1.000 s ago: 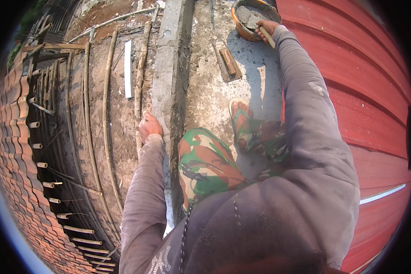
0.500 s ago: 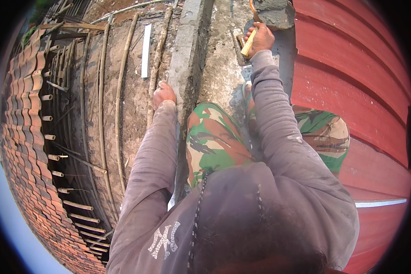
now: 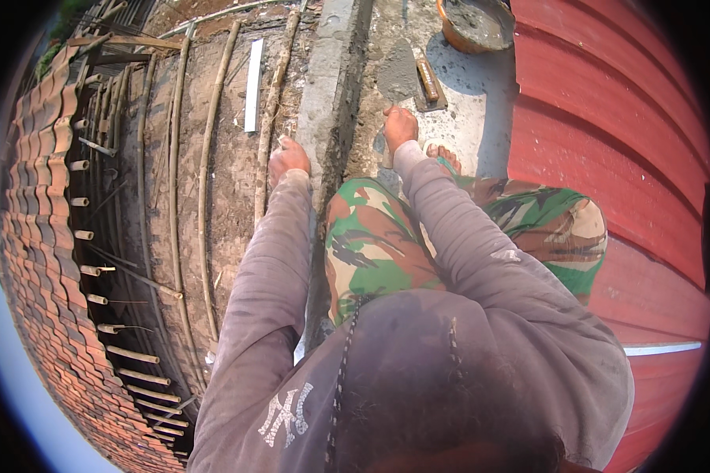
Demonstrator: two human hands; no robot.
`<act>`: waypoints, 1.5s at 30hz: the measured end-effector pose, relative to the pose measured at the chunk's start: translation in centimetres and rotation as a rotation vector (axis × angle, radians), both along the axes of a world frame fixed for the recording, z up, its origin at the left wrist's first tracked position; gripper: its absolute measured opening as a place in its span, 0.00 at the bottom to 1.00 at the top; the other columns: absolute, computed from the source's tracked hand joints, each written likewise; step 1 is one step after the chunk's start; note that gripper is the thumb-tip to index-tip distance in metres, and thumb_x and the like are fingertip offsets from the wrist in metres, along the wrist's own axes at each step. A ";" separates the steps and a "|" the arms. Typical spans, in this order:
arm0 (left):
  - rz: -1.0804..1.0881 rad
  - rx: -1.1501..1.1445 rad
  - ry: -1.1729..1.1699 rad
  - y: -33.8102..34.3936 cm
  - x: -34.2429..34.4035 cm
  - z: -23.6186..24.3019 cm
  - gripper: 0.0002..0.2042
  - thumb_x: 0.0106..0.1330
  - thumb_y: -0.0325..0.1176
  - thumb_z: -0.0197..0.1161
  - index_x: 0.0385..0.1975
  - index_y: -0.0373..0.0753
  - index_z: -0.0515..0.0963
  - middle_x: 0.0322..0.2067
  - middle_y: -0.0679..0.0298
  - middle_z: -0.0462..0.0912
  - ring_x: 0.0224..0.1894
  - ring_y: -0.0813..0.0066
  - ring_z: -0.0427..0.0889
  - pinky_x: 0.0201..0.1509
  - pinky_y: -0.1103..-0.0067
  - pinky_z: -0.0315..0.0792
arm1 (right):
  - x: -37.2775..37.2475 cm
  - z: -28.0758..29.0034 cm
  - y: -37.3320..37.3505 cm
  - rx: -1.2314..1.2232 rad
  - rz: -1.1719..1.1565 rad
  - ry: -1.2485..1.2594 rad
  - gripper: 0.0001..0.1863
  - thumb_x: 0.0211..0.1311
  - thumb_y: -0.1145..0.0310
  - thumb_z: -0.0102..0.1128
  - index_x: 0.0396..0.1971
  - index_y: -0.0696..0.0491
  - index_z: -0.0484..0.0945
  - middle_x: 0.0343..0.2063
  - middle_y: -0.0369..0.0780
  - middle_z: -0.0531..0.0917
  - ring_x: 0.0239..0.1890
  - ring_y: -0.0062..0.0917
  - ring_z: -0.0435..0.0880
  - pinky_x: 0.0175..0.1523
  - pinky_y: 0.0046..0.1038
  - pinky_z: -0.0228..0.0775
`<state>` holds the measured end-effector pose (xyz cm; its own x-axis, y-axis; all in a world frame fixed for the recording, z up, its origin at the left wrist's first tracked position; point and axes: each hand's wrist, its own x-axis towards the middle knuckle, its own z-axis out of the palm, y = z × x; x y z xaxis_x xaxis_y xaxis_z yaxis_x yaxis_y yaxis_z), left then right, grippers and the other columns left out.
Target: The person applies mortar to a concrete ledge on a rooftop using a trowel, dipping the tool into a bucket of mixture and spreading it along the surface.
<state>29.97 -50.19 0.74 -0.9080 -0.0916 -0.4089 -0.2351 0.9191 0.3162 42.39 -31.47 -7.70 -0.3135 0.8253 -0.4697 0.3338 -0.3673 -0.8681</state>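
Note:
My right hand (image 3: 400, 126) is shut on a trowel, whose blade (image 3: 397, 76) carries grey mortar and points away from me over the concrete slab (image 3: 481, 102). My left hand (image 3: 289, 156) rests against the left side of a long grey concrete kerb (image 3: 325, 87), holding nothing that I can see. An orange bucket (image 3: 450, 33) of wet mortar stands at the far end of the slab. A wooden float (image 3: 427, 79) lies just right of the trowel blade. I am squatting, with my camouflage-trousered knees (image 3: 371, 236) and one sandalled foot (image 3: 443, 154) below the hands.
Red corrugated metal roofing (image 3: 607, 134) rises on the right. Left of the kerb lie bamboo poles (image 3: 205, 158), a white strip (image 3: 252, 83) and rough mortar. Further left are rafter ends and clay roof tiles (image 3: 39, 260) at the drop-off.
My right hand has come back from the bucket toward me with the loaded trowel, down to the slab beside the kerb. The left hand stays on the kerb.

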 end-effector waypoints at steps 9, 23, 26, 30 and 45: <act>0.023 -0.025 -0.005 -0.6 -0.6 -0.1 0.33 0.75 0.56 0.38 0.55 0.33 0.82 0.59 0.44 0.80 0.62 0.45 0.78 0.69 0.58 0.67 | -1.4 -4.6 -0.4 -1.049 0.169 0.447 0.24 0.71 0.42 0.51 0.22 0.45 0.71 0.13 0.32 0.69 0.14 0.21 0.67 0.22 0.29 0.64; 0.038 0.024 -0.019 -0.6 -0.1 2.1 0.35 0.73 0.58 0.37 0.55 0.35 0.82 0.59 0.44 0.80 0.63 0.41 0.76 0.69 0.54 0.64 | -1.4 -1.4 -6.8 -0.394 0.277 0.235 0.28 0.74 0.47 0.51 0.22 0.56 0.74 0.14 0.37 0.72 0.12 0.24 0.71 0.19 0.33 0.67; 0.033 -0.009 -0.041 -0.3 0.3 2.7 0.33 0.76 0.55 0.35 0.57 0.35 0.81 0.59 0.44 0.80 0.63 0.46 0.77 0.71 0.54 0.61 | -0.1 -2.4 -8.6 -0.406 0.318 0.188 0.27 0.73 0.49 0.52 0.22 0.57 0.75 0.14 0.39 0.74 0.13 0.26 0.72 0.21 0.34 0.68; 0.050 -0.006 -0.007 -0.8 0.1 2.0 0.32 0.76 0.54 0.36 0.56 0.35 0.81 0.59 0.46 0.81 0.64 0.47 0.77 0.71 0.55 0.62 | 2.2 -3.5 -9.8 -0.339 0.381 0.140 0.26 0.71 0.51 0.52 0.19 0.57 0.74 0.13 0.40 0.74 0.14 0.28 0.73 0.21 0.35 0.69; 0.055 0.021 -0.014 -0.6 -0.5 1.6 0.35 0.74 0.58 0.37 0.55 0.32 0.81 0.58 0.43 0.80 0.63 0.42 0.77 0.68 0.56 0.67 | 1.2 -3.4 -6.9 -0.329 0.281 0.155 0.27 0.71 0.49 0.50 0.20 0.56 0.73 0.14 0.40 0.73 0.12 0.28 0.71 0.19 0.37 0.68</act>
